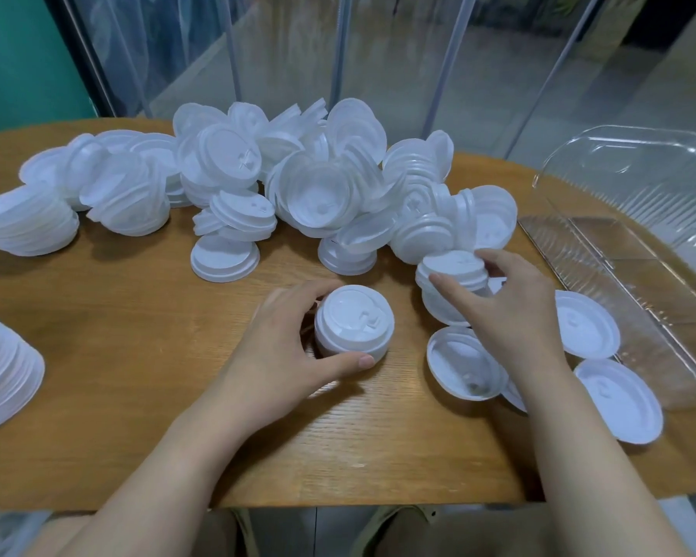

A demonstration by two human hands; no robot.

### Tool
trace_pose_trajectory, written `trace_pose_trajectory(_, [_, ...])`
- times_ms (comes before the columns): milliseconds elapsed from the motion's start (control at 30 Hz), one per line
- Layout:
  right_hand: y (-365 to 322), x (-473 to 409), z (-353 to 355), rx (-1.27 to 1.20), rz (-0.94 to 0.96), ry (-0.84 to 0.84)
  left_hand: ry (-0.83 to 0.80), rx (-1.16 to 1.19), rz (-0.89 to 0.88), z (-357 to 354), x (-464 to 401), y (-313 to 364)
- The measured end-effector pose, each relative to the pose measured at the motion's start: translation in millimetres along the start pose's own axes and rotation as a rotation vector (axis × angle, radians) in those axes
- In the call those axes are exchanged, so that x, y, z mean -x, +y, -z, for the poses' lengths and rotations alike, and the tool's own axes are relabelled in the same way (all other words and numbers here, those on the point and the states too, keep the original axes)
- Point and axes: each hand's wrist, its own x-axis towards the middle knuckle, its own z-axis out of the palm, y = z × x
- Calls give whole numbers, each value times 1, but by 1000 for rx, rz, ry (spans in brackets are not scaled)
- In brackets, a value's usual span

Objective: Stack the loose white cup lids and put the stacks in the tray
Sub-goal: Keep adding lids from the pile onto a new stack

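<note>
Your left hand (282,339) is curling round a short stack (353,321) standing upright near the table's (137,355) front edge. Your right hand (507,303) is pinching the top lid (455,265) of a neighbouring pile — nearer the tray (619,251), which is lying empty at the right edge.

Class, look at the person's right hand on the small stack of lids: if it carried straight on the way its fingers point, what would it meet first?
Probably the big pile of lids directly behind the small stack that the right hand holds; depth is unclear.
</note>
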Motion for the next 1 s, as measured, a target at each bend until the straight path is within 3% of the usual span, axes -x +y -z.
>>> trace_pose_trajectory(200, [-6,9,7,-224,-14,-20,21,-5,2,-1,-1,1])
trace_pose_trajectory(367, [-20,18,1,-302,100,-39,21,-10,16,-2,-1,0])
trace_pose_trajectory(600, [-35,29,-16,-267,307,-288,25,-19,7,-1,-1,4])
trace_pose_trajectory(1000, [-38,32,-17,-144,306,-522,-8,62,24,1,1,0])
